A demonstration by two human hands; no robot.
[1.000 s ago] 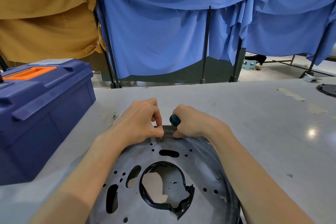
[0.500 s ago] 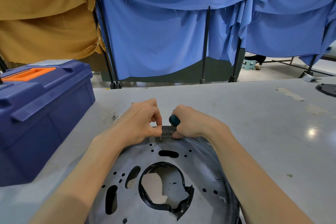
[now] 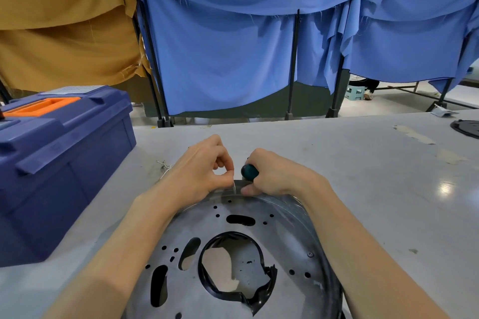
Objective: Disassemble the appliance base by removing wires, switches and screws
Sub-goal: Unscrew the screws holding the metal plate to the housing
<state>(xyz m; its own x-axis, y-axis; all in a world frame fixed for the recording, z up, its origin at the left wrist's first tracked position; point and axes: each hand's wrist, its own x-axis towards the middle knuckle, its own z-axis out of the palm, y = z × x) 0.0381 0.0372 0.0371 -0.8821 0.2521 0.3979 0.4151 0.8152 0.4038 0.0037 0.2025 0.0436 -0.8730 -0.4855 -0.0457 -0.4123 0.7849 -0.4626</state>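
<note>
Silver and thin, the screw (image 3: 234, 187) now stands clear of the appliance base (image 3: 282, 230), pinched at its upper end between thumb and forefinger of the left grip (image 3: 199, 171). A second ago its tip sat lower, down at the plate by the far rim. The pinch has since risen a little, and the shank hangs free under the fingertips. Judged from that, this screw is out of its hole and only needs setting aside on the counter (image 3: 363, 163).

The right grip (image 3: 274, 176) has hardly moved. Its fingers are curled round the teal handle of the screwdriver (image 3: 250, 172), whose blade is hidden, and its thumb tip rests on the far rim just beside the screw. The two grips are nearly touching over that rim.

The base rests on the counter, below both grips and nearer the person, with a forearm along each side. Its plate is full of empty holes and slots, and a torn black ring (image 3: 261, 298) lines the central opening. What looks like one more screw head (image 3: 310, 254) shows well back from the right grip, beside that forearm, and is a likely next target. White wire scraps (image 3: 163, 164) lie just left of the left grip, and a blue toolbox (image 3: 64, 163) farther left.
</note>
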